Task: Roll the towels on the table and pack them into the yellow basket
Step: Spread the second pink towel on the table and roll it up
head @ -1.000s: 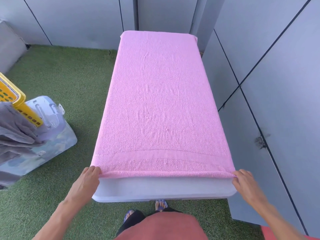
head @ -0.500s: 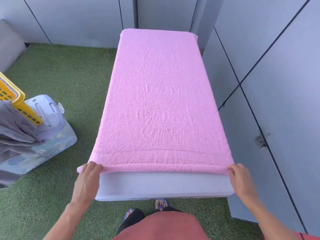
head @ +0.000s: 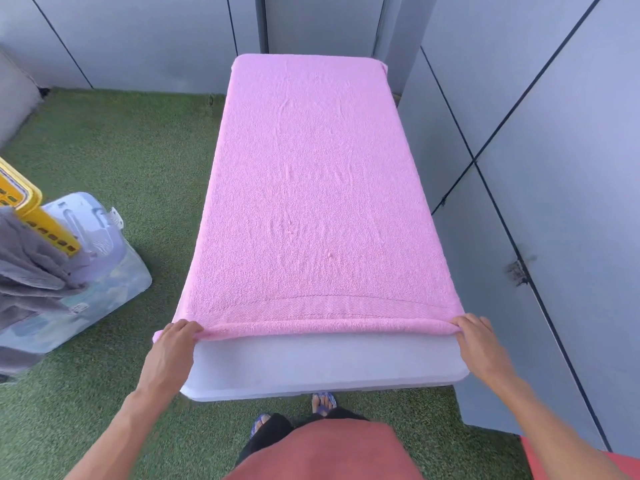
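1. Pink towel (head: 311,188) spread flat over nearly the whole white surface (head: 322,362), far end reaching the far edge; only a bare strip of surface left at the near end.
2. Near hem turned over into a thin first fold, a narrow tube running across the width: rolling just begun, by the look of it.
3. Left hand (head: 171,348) at the near left corner, fingers curled over the folded hem, grip closed on the towel; a small tab of cloth sticking out past the surface edge there.
4. Right hand (head: 479,341) at the near right corner, same closed grip on the rolled hem.
5. Yellow basket (head: 24,206) well apart, on the green turf at far left, partly cut off; grey cloth (head: 27,268) draped over it, clear plastic bin (head: 93,258) just beside it.
6. Left to do, judging from this: rolling nearly the full length, then carrying the roll into the basket. Number of towels still to roll: cannot tell.
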Motion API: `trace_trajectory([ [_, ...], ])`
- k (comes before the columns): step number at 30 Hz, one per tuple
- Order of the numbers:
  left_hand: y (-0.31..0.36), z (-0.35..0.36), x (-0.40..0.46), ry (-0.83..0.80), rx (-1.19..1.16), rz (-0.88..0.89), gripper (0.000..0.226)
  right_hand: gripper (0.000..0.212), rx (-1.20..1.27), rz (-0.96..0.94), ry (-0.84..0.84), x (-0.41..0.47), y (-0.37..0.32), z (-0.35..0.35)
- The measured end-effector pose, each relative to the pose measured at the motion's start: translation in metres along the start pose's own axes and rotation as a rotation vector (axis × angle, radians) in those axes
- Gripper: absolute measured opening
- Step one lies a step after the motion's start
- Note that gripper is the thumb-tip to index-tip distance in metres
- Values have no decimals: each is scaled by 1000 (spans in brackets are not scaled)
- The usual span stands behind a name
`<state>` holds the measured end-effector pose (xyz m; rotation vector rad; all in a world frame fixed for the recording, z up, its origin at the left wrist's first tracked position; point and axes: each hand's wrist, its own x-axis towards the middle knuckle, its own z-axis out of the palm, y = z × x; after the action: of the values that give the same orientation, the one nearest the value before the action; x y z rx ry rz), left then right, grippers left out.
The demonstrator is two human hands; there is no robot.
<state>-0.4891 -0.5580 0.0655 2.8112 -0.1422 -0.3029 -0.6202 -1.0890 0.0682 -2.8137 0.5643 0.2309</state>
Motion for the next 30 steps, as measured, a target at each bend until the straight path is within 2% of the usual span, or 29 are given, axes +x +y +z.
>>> trace_trajectory([
  [4,-17,-11,11,-277,-54,-71,23,31,29,-45,-246,8,14,-16],
  [6,-18,-17,22,-317,-115,-105,18,30,162,14,-280,16,10,-26],
  [8,-15,-21,31,-243,-204,-151,12,25,307,128,-236,24,5,-30],
  [10,-9,-22,33,-139,-214,-158,15,29,386,207,-117,28,1,-27],
  [12,-2,-17,25,-4,-60,-53,19,34,294,179,15,23,-1,-19],
  [14,5,-6,7,134,93,96,19,26,87,89,116,8,-6,-7],
  [16,8,8,-11,187,119,151,27,20,-11,7,206,-11,-13,6],
  [19,9,26,-23,183,135,169,48,34,-68,-72,213,-24,-15,19],
  [21,12,25,-17,148,117,133,52,33,-50,-37,179,-15,-13,21],
  [23,15,19,-7,120,71,72,47,28,-12,-6,157,-2,-15,19],
  [27,12,11,5,105,103,121,39,39,12,-38,158,8,-20,13],
  [30,-3,8,3,35,80,107,26,37,-43,-76,103,1,-7,15],
])
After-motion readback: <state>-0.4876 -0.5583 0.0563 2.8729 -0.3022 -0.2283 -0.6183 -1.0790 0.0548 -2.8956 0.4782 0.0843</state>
